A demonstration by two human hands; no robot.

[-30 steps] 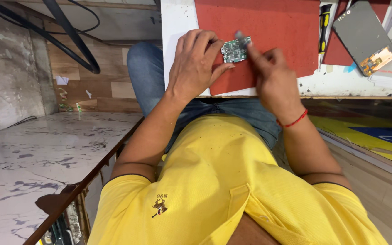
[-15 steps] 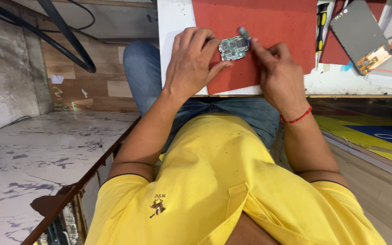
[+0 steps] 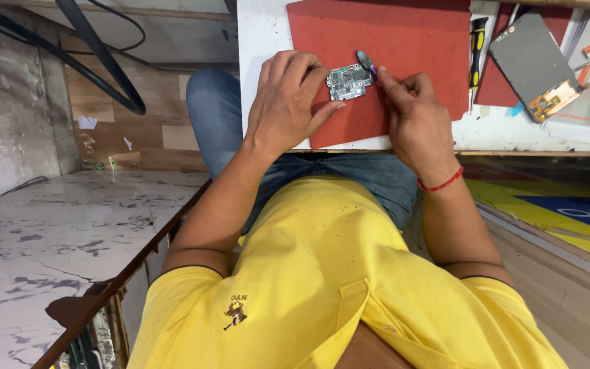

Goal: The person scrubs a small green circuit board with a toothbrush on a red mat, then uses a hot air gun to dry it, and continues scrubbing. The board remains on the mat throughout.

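A small green circuit board point(image 3: 348, 81) lies on a red mat point(image 3: 404, 48) on the white table edge. My left hand point(image 3: 288, 102) pinches the board's left side with thumb and fingers. My right hand point(image 3: 414, 119) grips a thin tool with a flat metal tip point(image 3: 365, 61), and that tip touches the board's upper right corner. A red thread is tied around my right wrist. My yellow shirt and blue jeans fill the lower part of the view.
A dark phone screen panel point(image 3: 532, 61) with an orange flex cable lies at the upper right on a second red mat. A yellow-and-black screwdriver point(image 3: 476, 42) lies beside it. A marble counter point(image 3: 42, 239) is at the left, with black cables point(image 3: 97, 55) hanging above.
Both hands and the board have shifted slightly left on the mat. The tool tip stays at the board's upper right corner.
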